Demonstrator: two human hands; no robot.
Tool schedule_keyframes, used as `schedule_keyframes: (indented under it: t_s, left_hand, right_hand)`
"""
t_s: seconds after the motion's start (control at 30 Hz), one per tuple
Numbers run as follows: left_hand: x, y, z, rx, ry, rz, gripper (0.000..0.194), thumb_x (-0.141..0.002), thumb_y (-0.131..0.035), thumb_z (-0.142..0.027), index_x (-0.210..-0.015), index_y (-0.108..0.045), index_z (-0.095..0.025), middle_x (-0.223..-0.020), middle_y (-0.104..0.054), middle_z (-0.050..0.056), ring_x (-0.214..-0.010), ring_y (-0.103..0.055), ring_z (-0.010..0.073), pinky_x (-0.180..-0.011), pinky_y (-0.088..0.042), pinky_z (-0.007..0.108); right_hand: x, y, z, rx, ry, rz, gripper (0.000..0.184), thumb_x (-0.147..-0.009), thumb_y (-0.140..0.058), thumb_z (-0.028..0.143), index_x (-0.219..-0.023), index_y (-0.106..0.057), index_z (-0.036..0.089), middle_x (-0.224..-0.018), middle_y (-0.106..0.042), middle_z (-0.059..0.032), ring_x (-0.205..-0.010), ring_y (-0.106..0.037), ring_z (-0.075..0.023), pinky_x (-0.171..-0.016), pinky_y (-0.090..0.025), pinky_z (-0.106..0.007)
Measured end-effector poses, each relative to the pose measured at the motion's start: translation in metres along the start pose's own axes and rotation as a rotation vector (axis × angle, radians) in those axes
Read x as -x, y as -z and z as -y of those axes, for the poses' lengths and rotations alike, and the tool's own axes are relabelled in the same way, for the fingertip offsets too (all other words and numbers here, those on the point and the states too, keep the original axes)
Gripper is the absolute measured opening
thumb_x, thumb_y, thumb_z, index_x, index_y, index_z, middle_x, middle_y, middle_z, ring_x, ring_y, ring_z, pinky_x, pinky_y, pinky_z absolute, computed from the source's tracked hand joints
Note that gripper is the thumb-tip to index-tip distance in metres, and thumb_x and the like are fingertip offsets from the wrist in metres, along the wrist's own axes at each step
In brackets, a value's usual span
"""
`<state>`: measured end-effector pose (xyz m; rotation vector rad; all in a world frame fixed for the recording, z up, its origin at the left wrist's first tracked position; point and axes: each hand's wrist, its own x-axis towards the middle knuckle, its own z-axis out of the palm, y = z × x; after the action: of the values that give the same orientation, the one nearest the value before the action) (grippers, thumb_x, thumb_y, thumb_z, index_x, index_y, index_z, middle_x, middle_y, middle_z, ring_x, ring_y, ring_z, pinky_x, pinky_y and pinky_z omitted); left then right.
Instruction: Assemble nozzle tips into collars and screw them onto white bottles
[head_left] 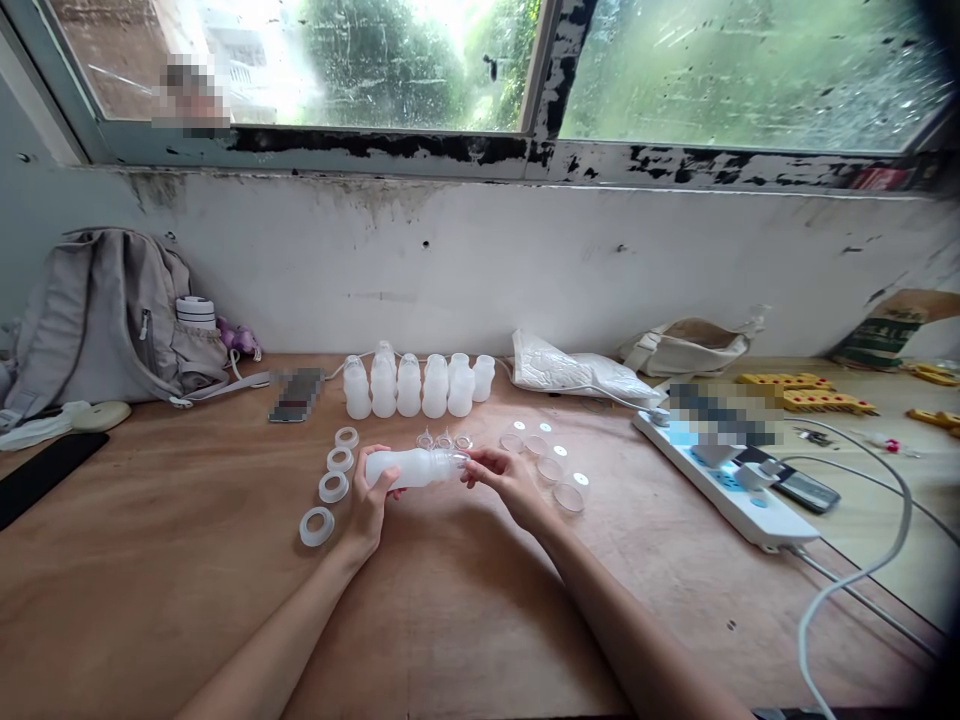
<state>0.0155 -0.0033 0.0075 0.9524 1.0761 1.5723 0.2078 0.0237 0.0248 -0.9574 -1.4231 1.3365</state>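
Observation:
A frosted white baby bottle (409,467) lies sideways in the air over the wooden table, its neck toward the right. My left hand (371,500) is wrapped round the bottle's body near its base. At the neck, the fingers of my right hand (499,478) pinch a clear piece, seemingly a bottle nipple (459,461), partly hidden by the fingertips. Just behind the bottle stand a few clear nipples (444,440). White collar rings (334,487) form a column left of my left hand. Clear caps (568,493) lie right of my right hand.
Several frosted bottles (409,388) stand in rows near the wall, some with clear tops. A white plastic package (570,370) and a power strip (727,485) with cables lie to the right. A phone (297,394) and a grey backpack (112,310) are on the left.

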Motion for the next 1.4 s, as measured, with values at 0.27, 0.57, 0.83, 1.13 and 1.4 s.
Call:
schedule_keyframes:
  t_s: [0.27,0.57,0.83,1.13,1.4]
  left_hand:
    - [0.003,0.001,0.005,-0.071,-0.019,0.015,0.027,-0.067,-0.056,-0.028,-0.092,-0.050,-0.020,-0.068,-0.050,-0.002,-0.051,-0.046,0.0087,-0.042,-0.035,0.018]
    - [0.005,-0.004,-0.002,-0.246,-0.162,0.051,0.030,-0.071,-0.054,-0.028,-0.098,-0.043,-0.020,-0.069,-0.047,-0.003,-0.053,-0.046,0.0084,-0.053,-0.039,0.021]
    - [-0.005,-0.004,-0.005,-0.237,-0.232,0.030,0.039,-0.070,-0.056,-0.031,-0.103,-0.039,-0.021,-0.097,-0.047,0.004,-0.072,-0.052,0.0119,-0.058,-0.044,0.022]
    - [-0.013,-0.008,0.006,-0.084,-0.076,0.097,0.054,-0.071,-0.058,-0.034,-0.117,-0.030,-0.027,-0.127,-0.027,0.010,-0.089,-0.052,0.0148,-0.069,-0.044,0.026]
    - [-0.023,0.002,0.010,-0.127,0.061,-0.029,0.037,-0.069,-0.056,-0.029,-0.102,-0.042,-0.021,-0.118,-0.040,0.007,-0.068,-0.051,0.0075,-0.061,-0.041,0.021]
  right_hand:
    - [-0.002,0.005,-0.003,-0.034,-0.039,0.072,0.025,-0.064,-0.066,0.034,-0.083,-0.067,0.018,-0.071,-0.063,-0.0022,-0.061,-0.055,-0.0132,-0.062,-0.045,-0.029]
    - [-0.004,0.000,-0.009,-0.139,-0.006,-0.017,0.031,-0.070,-0.062,0.032,-0.098,-0.064,0.017,-0.086,-0.063,-0.0058,-0.068,-0.055,-0.0140,-0.062,-0.047,-0.030]
    - [-0.017,-0.014,0.005,-0.150,-0.007,-0.161,0.027,-0.068,-0.063,0.034,-0.087,-0.066,0.015,-0.082,-0.064,-0.0061,-0.069,-0.057,-0.0152,-0.064,-0.048,-0.031]
    - [-0.079,-0.011,0.080,0.063,0.542,-0.614,0.034,-0.072,-0.058,0.036,-0.100,-0.058,0.018,-0.085,-0.062,-0.0045,-0.075,-0.058,-0.0143,-0.071,-0.047,-0.032]
    - [-0.159,-0.035,0.086,0.523,0.530,-0.662,0.037,-0.072,-0.056,0.031,-0.104,-0.058,0.012,-0.097,-0.063,-0.0112,-0.081,-0.057,-0.0182,-0.075,-0.044,-0.032]
